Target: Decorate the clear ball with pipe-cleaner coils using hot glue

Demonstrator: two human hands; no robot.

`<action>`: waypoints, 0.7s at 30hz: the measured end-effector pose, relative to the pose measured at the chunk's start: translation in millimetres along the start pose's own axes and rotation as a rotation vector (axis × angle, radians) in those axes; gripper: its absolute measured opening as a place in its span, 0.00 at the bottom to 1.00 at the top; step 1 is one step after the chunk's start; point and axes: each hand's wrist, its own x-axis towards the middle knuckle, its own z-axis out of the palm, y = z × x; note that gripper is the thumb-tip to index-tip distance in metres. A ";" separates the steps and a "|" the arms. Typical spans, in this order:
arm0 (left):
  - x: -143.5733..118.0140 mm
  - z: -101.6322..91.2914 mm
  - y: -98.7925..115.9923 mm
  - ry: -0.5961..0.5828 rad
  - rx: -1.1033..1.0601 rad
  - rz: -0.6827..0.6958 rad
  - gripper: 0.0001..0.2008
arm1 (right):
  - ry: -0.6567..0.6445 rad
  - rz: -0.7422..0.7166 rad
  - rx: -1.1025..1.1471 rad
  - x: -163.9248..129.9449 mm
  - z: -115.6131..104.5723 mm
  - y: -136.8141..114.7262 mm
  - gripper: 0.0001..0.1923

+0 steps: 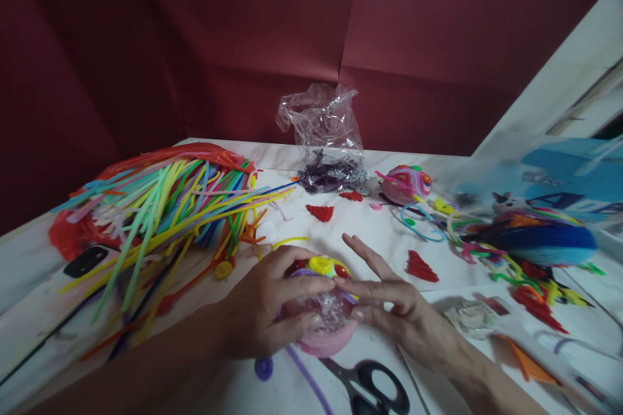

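Near the front middle sits a round craft piece [324, 305] with a clear plastic side and a pink bottom. Coloured pipe cleaners, red pieces and a yellow button [322, 264] decorate its top. My left hand [280, 301] is closed around its left side, with fingers across the front. My right hand [389, 292] presses fingertips against its right side and top front, one finger stretched out above. The fingertips of both hands meet near the top edge; anything small between them is hidden. Below lie black-handled scissors [367, 386], their blades partly under the piece, and a purple button [263, 368].
Loose pipe cleaners [160, 214] spill from a red bag at left, beside a phone [87, 259]. A clear plastic bag [326, 136] stands at back. Red pieces [421, 266], a decorated pink ball [406, 183] and blue yarn [545, 240] lie toward the right.
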 end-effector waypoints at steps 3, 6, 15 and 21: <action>1.0 0.7 1.2 -0.006 0.023 -0.001 0.19 | -0.013 0.008 0.006 0.2 0.3 0.4 0.15; 2.0 1.3 3.0 0.009 0.030 -0.025 0.18 | 0.001 0.001 0.026 -1.1 3.9 0.6 0.15; 3.5 2.6 5.5 0.008 0.022 -0.068 0.17 | 0.252 -0.010 -0.012 -11.6 3.5 -5.4 0.11; 2.3 3.6 5.4 0.020 0.024 -0.077 0.17 | 0.298 -0.064 -0.145 -9.0 9.4 -16.6 0.05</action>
